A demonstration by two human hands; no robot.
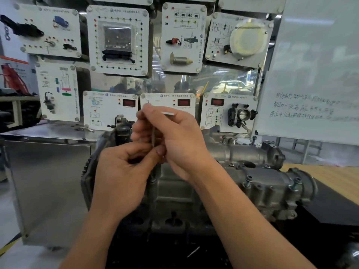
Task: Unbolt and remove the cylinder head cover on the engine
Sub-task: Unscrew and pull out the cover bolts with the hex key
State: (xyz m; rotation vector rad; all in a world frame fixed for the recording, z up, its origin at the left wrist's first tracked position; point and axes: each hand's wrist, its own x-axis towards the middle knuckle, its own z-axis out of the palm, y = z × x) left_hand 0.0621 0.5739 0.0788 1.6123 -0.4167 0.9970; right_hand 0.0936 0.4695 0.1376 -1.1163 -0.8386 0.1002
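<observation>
Key [153, 137], thin, L-shaped, gripped: left hand [120, 171], right hand [176, 136].

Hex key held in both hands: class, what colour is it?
The hex key is dull metallic grey, shown in the head view.

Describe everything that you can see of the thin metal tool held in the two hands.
The tool is a thin grey metal key, seemingly L-shaped. Its long shaft stands about upright above the engine; its short arm points right, flat end showing free. The right hand curls round the hidden bend; the left hand pinches the lower shaft. The lower tip is hidden.
</observation>
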